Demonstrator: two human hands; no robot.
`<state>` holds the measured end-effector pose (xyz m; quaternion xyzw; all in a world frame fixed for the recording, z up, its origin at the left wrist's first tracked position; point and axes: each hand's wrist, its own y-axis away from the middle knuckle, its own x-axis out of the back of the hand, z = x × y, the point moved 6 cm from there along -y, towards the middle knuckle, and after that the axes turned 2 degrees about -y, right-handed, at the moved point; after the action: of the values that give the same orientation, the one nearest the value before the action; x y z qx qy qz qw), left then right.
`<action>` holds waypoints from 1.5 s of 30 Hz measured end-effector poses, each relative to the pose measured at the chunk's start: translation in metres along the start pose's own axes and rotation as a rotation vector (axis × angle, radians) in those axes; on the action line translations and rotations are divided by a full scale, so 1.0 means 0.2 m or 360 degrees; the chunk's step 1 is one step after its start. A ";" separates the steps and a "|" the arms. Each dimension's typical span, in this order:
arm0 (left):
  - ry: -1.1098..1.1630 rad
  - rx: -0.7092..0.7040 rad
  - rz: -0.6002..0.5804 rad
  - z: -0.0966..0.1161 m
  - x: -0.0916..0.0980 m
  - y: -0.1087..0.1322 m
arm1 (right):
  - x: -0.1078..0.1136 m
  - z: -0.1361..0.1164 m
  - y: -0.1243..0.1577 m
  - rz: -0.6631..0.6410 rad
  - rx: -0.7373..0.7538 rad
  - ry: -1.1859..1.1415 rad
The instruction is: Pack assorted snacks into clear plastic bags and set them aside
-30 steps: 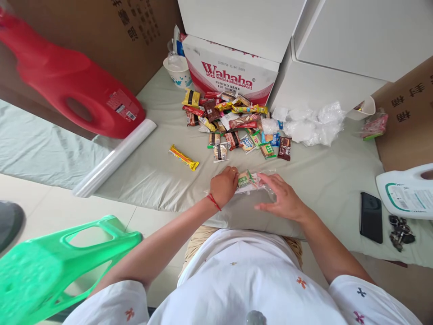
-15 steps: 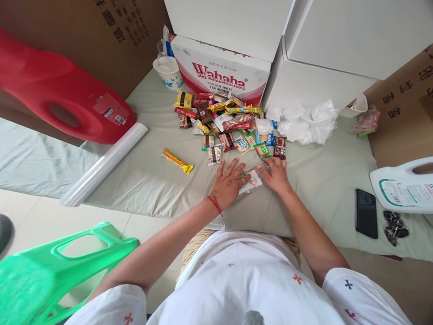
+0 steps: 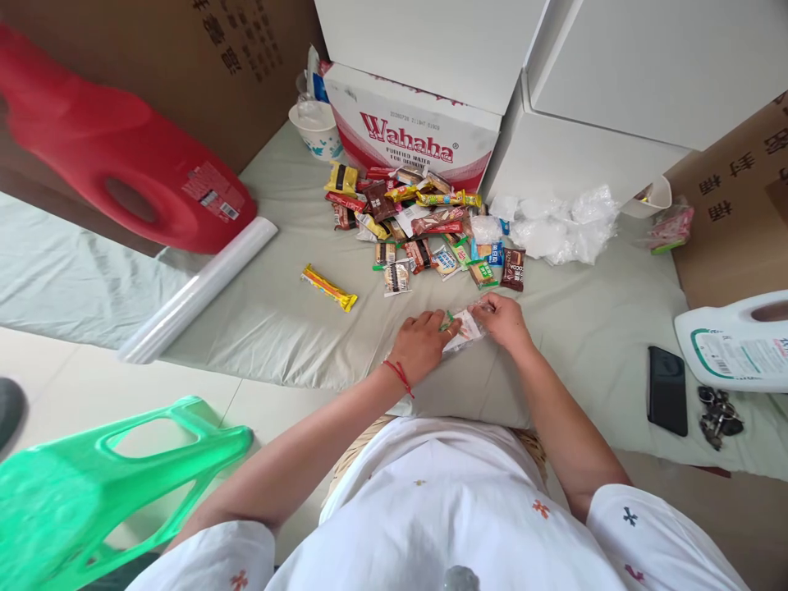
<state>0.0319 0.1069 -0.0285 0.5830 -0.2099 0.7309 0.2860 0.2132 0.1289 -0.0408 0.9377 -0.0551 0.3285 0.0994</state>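
Between both hands, flat near the front edge of a padded-looking surface covered in pale green cloth (image 3: 584, 353): a small, flat, clear plastic packet with white, orange and green showing through (image 3: 466, 326). Set aslant, long axis apparently running from near left to far right; full outline not readable, with the left end covered. Touched at both ends, hence neither hand clearly nearer.

Over the near-left end, the bare left hand (image 3: 423, 341) with a thin red cord at the wrist: fingers laid rightward across the plastic, with most of the packet to the right of them. Impossible to tell whether gripping or merely pressing. At the far-right end, the bare right hand (image 3: 503, 318): fingers curled inward and seemingly pinching the plastic edge, with the packet to their left and slightly nearer the body. By judgement, a span between two opposed contacts, best worked along that slant.

Just beyond the right hand, a dark brown, rectangular cocoa wrapper (image 3: 513, 269), at the near-right fringe of a mixed heap of small, brightly coloured snack packets (image 3: 431, 220). Off to the left, well apart from the fingers, a long yellow-and-red stick-shaped wrapper (image 3: 329, 287). Farther right, crumpled clear plastic bags (image 3: 560, 228).
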 end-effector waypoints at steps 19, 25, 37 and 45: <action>0.0672 0.0699 0.0745 -0.28 0.00 0.12 | -0.32 -0.22 0.47 -0.0101 0.1005 0.0668; 0.0401 0.0935 0.0382 -0.27 0.04 0.35 | -0.34 -0.25 0.46 -0.0098 0.0995 0.0649; 0.2385 0.1208 0.0221 -0.28 0.03 0.43 | -0.34 -0.22 0.45 -0.0138 0.1057 0.0624; 0.2606 0.1184 0.0186 -0.16 0.02 0.17 | -0.38 -0.24 0.46 -0.0117 0.1065 0.0552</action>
<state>-0.0140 0.1034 -0.0304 -0.0767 0.2802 0.9515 0.1013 0.1095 0.0528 -0.0378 0.8502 0.1066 0.4782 -0.1927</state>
